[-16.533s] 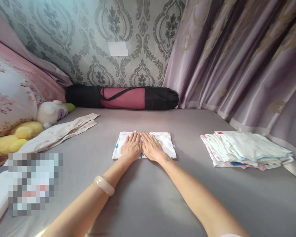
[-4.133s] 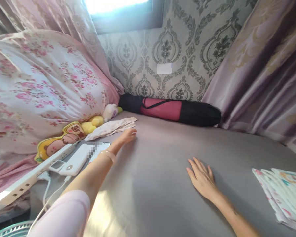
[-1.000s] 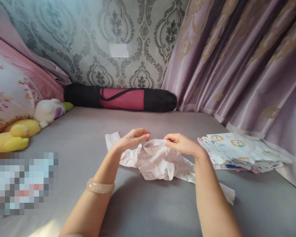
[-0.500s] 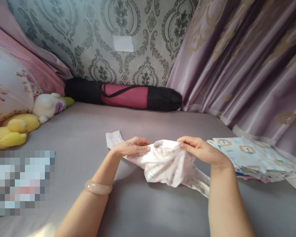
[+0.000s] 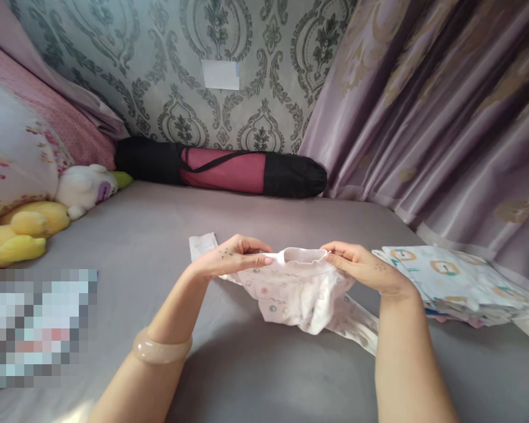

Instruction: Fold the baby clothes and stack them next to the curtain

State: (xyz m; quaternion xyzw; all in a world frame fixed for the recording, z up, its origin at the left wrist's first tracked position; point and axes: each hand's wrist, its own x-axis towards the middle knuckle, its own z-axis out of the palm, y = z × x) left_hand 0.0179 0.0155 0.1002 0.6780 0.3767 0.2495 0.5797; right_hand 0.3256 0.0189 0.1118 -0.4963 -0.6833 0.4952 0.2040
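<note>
A small white baby top [image 5: 286, 294] with a faint print hangs between my hands above the grey sheet. My left hand [image 5: 235, 257] pinches its shoulder, left of the round neckband. At the other side of the neckband, my right hand [image 5: 357, 264] grips the fabric between thumb and fingers. The neck opening faces up and shows as a wide loop. One sleeve reaches out past my left hand, its cuff on the sheet; the other trails down to the right, partly behind my right forearm.
Folded patterned cloths [image 5: 458, 282] are stacked at the right. A black and pink long bag [image 5: 223, 170] lies along the wall. Plush toys [image 5: 86, 191] and a floral pillow [image 5: 17, 147] are at the left, above a blurred flat item [image 5: 44, 326]. Purple curtains [image 5: 414, 117] hang at the right.
The neckband has been drawn wider and straighter between my hands. The front of the top is smoother, so its print shows more. My left hand has risen slightly.
</note>
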